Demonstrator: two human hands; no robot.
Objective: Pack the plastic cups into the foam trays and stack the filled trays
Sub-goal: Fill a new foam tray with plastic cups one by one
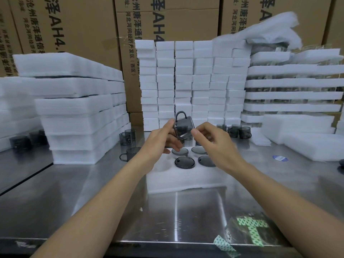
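Observation:
A smoky grey plastic cup (183, 127) with a handle on top is held tilted in the air between both hands. My left hand (161, 139) pinches its left side and my right hand (214, 140) pinches its right edge. Below them a white foam tray (186, 178) lies on the steel table. Several grey cups sit upside down in its holes, one of them at the front middle (184, 162). An empty hole (163, 165) shows at the tray's front left.
Loose grey cups stand left of the tray (128, 136), at the back right (235, 131) and at the far left (19, 143). Foam stacks rise at the left (80, 116), back (193, 82) and right (294, 86), with cardboard boxes (78, 21) behind. Green-patterned tape (251, 229) lies near the table's front edge.

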